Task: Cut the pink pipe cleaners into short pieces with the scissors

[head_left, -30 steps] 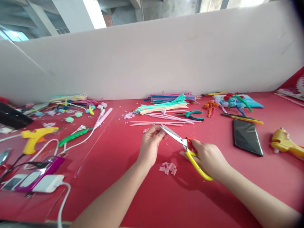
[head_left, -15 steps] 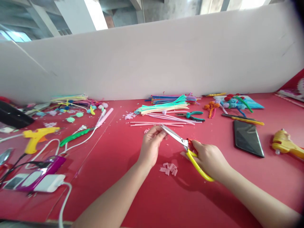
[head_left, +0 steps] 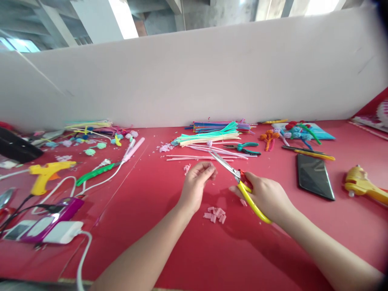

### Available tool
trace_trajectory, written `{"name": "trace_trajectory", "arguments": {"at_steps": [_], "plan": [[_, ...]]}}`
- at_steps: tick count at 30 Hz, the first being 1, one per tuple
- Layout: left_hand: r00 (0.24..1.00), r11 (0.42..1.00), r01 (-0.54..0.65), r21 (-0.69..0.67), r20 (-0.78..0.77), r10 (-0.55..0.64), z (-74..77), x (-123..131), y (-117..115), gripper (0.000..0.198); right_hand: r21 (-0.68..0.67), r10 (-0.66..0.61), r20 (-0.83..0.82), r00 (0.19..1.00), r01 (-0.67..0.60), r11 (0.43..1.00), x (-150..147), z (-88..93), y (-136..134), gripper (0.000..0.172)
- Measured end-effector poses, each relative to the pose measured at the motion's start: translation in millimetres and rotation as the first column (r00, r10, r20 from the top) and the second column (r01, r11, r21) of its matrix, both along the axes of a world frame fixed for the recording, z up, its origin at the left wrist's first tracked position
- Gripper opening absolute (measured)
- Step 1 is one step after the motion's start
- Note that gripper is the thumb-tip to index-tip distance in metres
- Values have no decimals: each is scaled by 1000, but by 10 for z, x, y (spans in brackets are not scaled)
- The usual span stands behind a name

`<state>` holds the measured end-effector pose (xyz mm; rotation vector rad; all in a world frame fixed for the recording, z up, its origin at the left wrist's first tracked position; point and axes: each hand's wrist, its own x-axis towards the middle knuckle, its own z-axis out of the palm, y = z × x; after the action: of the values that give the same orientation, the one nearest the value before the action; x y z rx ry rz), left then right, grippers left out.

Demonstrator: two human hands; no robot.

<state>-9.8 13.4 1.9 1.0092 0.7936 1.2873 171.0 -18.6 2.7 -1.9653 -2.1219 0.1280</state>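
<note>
My right hand (head_left: 266, 196) is closed round the yellow and red handles of the scissors (head_left: 250, 202), whose blades point up and left. Just left of the blade tips is my left hand (head_left: 195, 184), its thumb and fingers pinched together; whatever they hold is too small to make out. Below and between the hands, a small pile of short pink pieces (head_left: 215, 214) lies on the red table (head_left: 182, 258). Pink fluff (head_left: 187, 169) lies beside my left hand. Beyond the hands are pink pipe cleaners (head_left: 200, 158).
Green-handled pliers (head_left: 248, 148) and bundled pipe cleaners (head_left: 209, 138) lie at the back. To the right are a black phone (head_left: 315, 176) and a yellow glue gun (head_left: 363, 184). Another glue gun (head_left: 45, 174), a power strip (head_left: 51, 222) and cables occupy the left.
The scissor blades have come away from my left fingertips and sit slightly higher. My left hand has dropped a little, uncovering more of the pink fluff.
</note>
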Motion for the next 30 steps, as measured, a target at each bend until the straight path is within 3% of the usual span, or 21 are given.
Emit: {"name": "trace_trajectory", "arguments": {"at_steps": [5,11,14,18,21,24,26,30], "plan": [[983,996,90,2,-159,-88,-44,16,0,12,-60,1,-241,971,-16,998,-32,3,1,29],[890,948,316,34,-357,-283,-18,78,-74,18,-148,-11,-709,705,-133,980,-97,27,-37,21],[832,909,416,16,-410,-373,-4,110,-123,20,-138,-9,-780,626,-158,978,-108,33,-49,18],[787,871,492,3,-430,-443,-5,115,-153,18,-152,-1,-773,635,-183,971,-86,8,-57,14],[765,896,443,27,-533,-362,-19,95,-135,20,-153,-14,-744,668,-150,977,-72,-19,-56,16],[721,940,309,147,-681,-131,-23,74,-107,25,-157,-41,-730,682,-109,982,-63,-36,-51,19],[699,944,243,224,-715,-10,-14,73,-107,15,-170,-56,-724,687,-98,981,-63,-35,-51,18],[688,920,287,266,-726,-5,14,110,-159,14,-169,-71,-699,712,-68,983,-83,-12,-65,17]]}}
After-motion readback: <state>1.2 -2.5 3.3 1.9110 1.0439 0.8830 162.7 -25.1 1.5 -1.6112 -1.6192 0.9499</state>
